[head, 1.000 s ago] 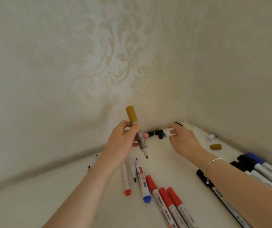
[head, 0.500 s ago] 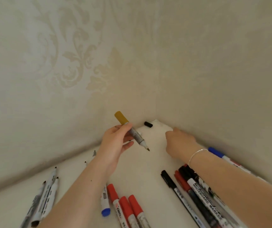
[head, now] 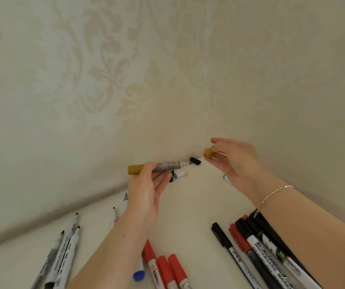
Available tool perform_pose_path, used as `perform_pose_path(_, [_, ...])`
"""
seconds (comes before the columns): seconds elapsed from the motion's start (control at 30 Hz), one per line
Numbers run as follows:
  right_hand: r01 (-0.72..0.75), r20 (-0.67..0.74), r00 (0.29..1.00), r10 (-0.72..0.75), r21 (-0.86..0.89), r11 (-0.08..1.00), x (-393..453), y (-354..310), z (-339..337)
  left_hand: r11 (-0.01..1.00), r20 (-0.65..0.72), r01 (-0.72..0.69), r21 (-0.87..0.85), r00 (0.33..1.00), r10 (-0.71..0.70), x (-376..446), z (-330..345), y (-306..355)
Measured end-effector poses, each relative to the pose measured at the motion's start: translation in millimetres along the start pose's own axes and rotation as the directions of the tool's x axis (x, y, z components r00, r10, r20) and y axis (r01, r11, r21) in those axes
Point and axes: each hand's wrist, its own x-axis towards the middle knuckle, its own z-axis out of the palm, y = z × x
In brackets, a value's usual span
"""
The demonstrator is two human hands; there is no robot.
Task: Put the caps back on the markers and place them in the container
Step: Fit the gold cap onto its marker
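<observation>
Where it was reaching, right hand (head: 236,161) now pinches mustard cap (head: 208,153), left hand (head: 146,190) grips uncapped marker (head: 161,166) level.

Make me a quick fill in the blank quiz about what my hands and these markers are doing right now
1. The left hand holds an uncapped marker whose rear end is ____ in colour.
2. The right hand pinches a mustard ____.
3. A thin ____ circles the right wrist.
4. The three red-capped markers lie on the table nearer the ____ arm.

Missing words: mustard; cap; bracelet; left
</observation>
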Motion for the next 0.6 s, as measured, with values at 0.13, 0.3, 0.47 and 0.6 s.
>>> perform_pose_path(0.13, [-0.058, 0.032, 0.998, 0.056, 0.074, 0.996, -10, 5, 11, 0.995, -0.041, -0.033, -0.092, 0.999, 0.030, -3, -1, 2])
perform_pose_path(0.3, [-0.119, 0.066, 0.992, 0.110, 0.162, 0.980, -12, 15, 18, 0.992, -0.048, -0.060, -0.115, 0.997, 0.054, -3, -2, 4])
perform_pose_path(0.47, [-0.138, 0.082, 0.989, 0.123, 0.220, 0.966, -15, 17, 25, 0.992, -0.049, -0.059, -0.107, 0.997, 0.054, -4, -2, 4])
perform_pose_path(0.6, [-0.130, 0.108, 0.988, 0.109, 0.207, 0.970, -17, 21, 31, 0.993, -0.035, -0.047, -0.106, 0.998, 0.044, -4, -1, 1])
